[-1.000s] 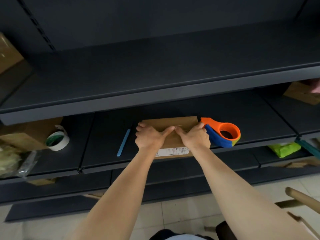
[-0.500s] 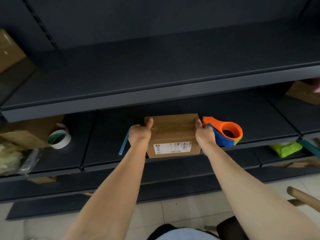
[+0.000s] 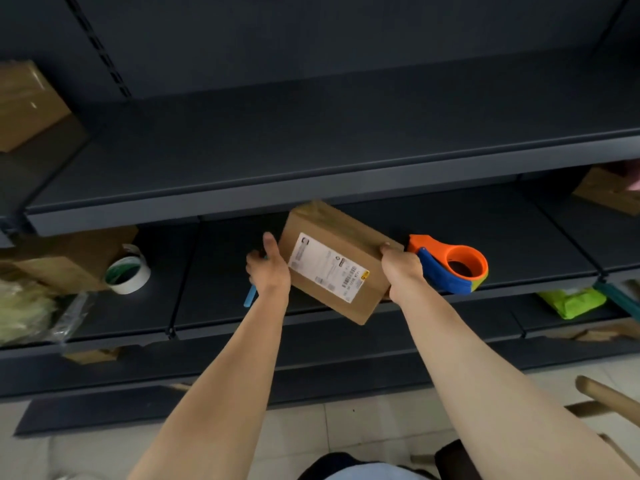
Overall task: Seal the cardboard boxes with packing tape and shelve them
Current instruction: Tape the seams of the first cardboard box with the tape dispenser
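A small brown cardboard box [image 3: 332, 271] with a white shipping label is lifted off the middle shelf [image 3: 519, 237] and tilted, its left end raised toward the shelf above. My right hand [image 3: 401, 268] grips its right edge. My left hand [image 3: 268, 271] lies against the box's lower left edge, thumb pointing up and clear of the cardboard; its fingers look loosely curled on the side away from the box. An orange and blue tape dispenser [image 3: 450, 265] sits on the shelf just right of my right hand.
A white tape roll [image 3: 128, 273] and a brown box [image 3: 69, 258] sit at the shelf's left, and a blue stick [image 3: 250, 299] lies below my left hand. More boxes stand at the upper left [image 3: 27, 105] and far right [image 3: 609, 192]. A green packet [image 3: 571, 302] lies lower right.
Both hands moved from pressing the box's top to its sides. The box then rose off the shelf and turned, and my left thumb came off it.
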`<action>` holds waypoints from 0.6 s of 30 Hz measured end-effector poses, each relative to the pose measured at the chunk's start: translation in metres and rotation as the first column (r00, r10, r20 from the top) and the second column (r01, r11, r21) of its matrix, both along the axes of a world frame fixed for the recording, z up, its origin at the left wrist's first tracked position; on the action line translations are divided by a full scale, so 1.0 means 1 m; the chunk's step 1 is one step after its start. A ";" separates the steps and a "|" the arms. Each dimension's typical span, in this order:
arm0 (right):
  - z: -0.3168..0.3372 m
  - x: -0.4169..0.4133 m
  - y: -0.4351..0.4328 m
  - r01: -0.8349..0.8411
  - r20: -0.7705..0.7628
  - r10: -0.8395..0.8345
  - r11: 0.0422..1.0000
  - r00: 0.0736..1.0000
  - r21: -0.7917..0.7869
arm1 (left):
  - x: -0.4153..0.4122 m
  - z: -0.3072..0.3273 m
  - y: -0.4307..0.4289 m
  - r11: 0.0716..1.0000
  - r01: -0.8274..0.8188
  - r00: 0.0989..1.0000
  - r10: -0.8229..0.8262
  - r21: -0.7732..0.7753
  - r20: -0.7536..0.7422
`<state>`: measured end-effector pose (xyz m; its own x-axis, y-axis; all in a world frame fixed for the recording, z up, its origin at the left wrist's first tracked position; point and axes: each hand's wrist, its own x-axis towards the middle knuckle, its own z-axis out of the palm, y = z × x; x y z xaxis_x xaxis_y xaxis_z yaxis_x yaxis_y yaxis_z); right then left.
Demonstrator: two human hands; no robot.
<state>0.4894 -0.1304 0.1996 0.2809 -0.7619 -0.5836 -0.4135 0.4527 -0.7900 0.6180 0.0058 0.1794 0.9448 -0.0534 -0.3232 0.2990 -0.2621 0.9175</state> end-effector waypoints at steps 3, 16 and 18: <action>0.005 -0.001 0.004 0.006 0.110 -0.044 0.946 0.993 0.324 | -0.011 -0.009 0.007 0.992 0.063 0.980 -0.083 -0.111 -0.182; -0.033 -0.026 0.011 -0.498 0.155 0.477 0.853 0.865 0.156 | -0.044 -0.010 0.022 0.869 0.481 0.865 -0.492 -0.114 -0.096; -0.039 -0.026 0.014 -0.614 0.078 0.614 0.789 0.786 -0.025 | -0.051 -0.016 0.028 0.855 0.509 0.856 -0.515 -0.096 -0.048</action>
<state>0.4635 -0.1162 0.1603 0.7331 -0.4121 -0.5411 -0.5423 0.1260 -0.8307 0.5673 0.0339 0.1638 0.7523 -0.5506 -0.3617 0.2056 -0.3254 0.9230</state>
